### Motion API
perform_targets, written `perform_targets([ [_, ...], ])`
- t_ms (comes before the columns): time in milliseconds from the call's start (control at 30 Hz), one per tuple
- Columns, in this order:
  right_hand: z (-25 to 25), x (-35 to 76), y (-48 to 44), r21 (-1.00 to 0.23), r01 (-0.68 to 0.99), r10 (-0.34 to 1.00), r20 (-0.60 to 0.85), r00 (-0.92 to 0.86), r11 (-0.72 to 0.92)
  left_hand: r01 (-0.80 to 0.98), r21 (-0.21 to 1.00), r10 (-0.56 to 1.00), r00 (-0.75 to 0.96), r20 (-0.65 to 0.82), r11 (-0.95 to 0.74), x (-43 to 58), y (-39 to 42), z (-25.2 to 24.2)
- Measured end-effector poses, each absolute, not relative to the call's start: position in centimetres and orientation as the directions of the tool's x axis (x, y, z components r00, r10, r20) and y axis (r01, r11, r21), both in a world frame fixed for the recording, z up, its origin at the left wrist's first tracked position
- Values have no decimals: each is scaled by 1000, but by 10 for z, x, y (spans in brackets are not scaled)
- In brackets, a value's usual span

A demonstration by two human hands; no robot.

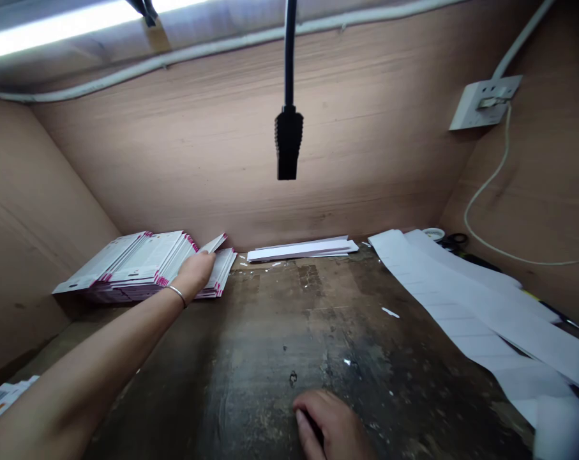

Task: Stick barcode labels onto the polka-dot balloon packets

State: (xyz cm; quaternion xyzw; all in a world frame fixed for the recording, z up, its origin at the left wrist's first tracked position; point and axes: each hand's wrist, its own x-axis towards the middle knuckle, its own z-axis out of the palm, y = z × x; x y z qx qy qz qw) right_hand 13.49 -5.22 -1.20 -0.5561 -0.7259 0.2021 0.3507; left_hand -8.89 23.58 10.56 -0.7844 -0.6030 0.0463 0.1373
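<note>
Two hands are at a scarred wooden bench [270, 338]. The left hand [196, 273], a metal bangle [175, 294] at its wrist, lies on the right end of a pile of pink-edged leaflets [140, 265], fingers together; whether they pinch a sheet cannot be told. The right hand [327, 425] sits curled on the bench, well apart from the pile, its palm hidden. Right of the pile lie white paper strips [301, 250], then long white sheets [461, 300], with black-handled scissors [454, 241] beyond them.
</note>
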Motion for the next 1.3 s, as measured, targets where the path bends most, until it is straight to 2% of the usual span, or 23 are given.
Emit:
perform_targets([
  [67, -10, 135, -51, -678, 666, 944, 300, -136, 311, 932, -259, 945, 297, 137, -255, -84, 227, 131],
  [133, -6, 135, -51, -627, 700, 916, 388, -98, 341, 922, -234, 919, 352, 175, -309, -76, 205, 160],
  [200, 4, 137, -55, -511, 783, 846, 531, -38, 356, 897, -194, 880, 432, 198, -396, -68, 165, 183],
  [267, 22, 142, -64, -377, 869, 736, 676, 21, 321, 850, -104, 825, 527, 206, -517, -60, 113, 193],
  [333, 50, 147, -77, -276, 927, 633, 772, 57, 253, 716, 157, 731, 648, 211, -680, -55, 59, 190],
  [400, 84, 153, -88, -170, 964, 608, 794, 9, 207, 510, 447, 627, 762, 162, -735, -52, 14, 177],
  [433, 102, 155, -92, -101, 970, 660, 748, -73, 222, 422, 563, 578, 806, 125, -710, -53, -2, 170],
  [467, 119, 157, -94, -36, 959, 743, 640, -194, 282, 360, 651, 539, 837, 90, -668, -54, -13, 162],
  [533, 148, 157, -94, 18, 929, 884, 304, -357, 369, 335, 728, 506, 862, 19, -598, -58, -25, 148],
  [600, 167, 153, -90, 87, 907, 911, -8, -412, 411, 408, 700, 539, 841, -38, -587, -65, -27, 135],
  [633, 172, 150, -88, 129, 895, 904, -107, -415, 426, 465, 660, 574, 817, -62, -590, -68, -28, 130],
  [700, 173, 140, -83, 165, 867, 876, -200, -438, 471, 574, 562, 654, 753, -77, -595, -72, -32, 122],
  [800, 160, 119, -79, 32, 837, 826, -189, -531, 546, 643, 462, 708, 704, -43, -611, -72, -43, 118],
  [867, 152, 108, -79, -34, 834, 822, -151, -549, 551, 620, 462, 691, 722, -21, -634, -72, -47, 119],
  [900, 149, 105, -80, -47, 843, 833, -132, -537, 536, 602, 496, 690, 724, -7, -626, -74, -48, 120],
  [967, 148, 107, -85, -101, 869, 864, -99, -494, 485, 528, 650, 735, 674, 72, -547, -83, -48, 119],
  [1033, 149, 118, -93, -308, 855, 892, -36, -450, 418, 300, 854, 815, 537, 216, -424, -96, -48, 114],
  [1100, 145, 130, -104, -631, 708, 928, 51, -370, 317, -4, 946, 867, 400, 298, -324, -105, -50, 103],
  [1167, 133, 136, -115, -855, 446, 950, 152, -274, 265, -127, 966, 876, 407, 257, -224, -106, -56, 89],
  [1233, 110, 133, -123, -913, 283, 948, 240, -209, 293, -74, 985, 863, 475, 171, -155, -100, -66, 77],
  [1300, 83, 126, -127, -908, 265, 943, 286, -173, 324, -10, 988, 857, 495, 140, -155, -92, -76, 68],
])
